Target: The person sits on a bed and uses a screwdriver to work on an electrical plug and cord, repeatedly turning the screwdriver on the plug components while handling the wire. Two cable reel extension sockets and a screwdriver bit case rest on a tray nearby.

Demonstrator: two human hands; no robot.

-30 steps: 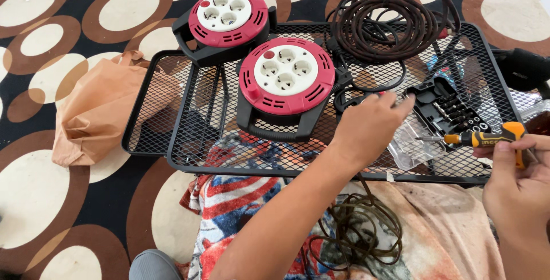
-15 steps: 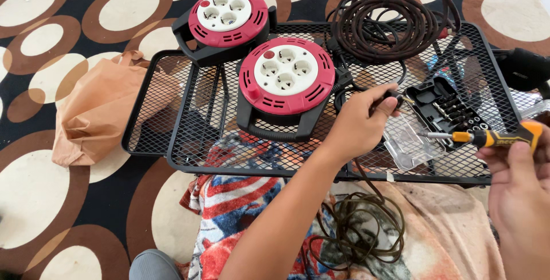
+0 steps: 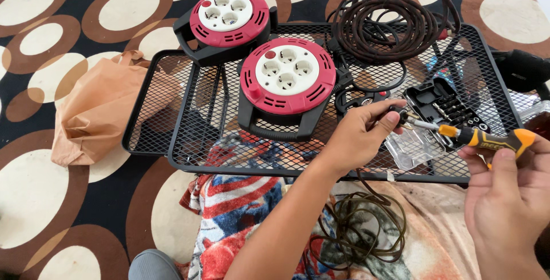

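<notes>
Red cable reels [image 3: 286, 79] flank left hand [image 3: 358, 137], screwdriver [image 3: 478, 137].

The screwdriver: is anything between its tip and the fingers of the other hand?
Nothing visible. The right hand holds the orange-handled screwdriver, and its metal shaft runs straight to the left hand, whose fingertips pinch a small dark piece at the tip, above the black mesh tray.

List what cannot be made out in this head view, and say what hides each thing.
- Tip of the screwdriver: covered by the left hand, so what its fingers pinch is unclear.
- Screwdriver handle end: wrapped by the right hand.
- Bits in the black case: too small to tell apart.
- Dark tool at the right: cut off by the frame edge.
- Lower cord: partly behind the left forearm.
</notes>
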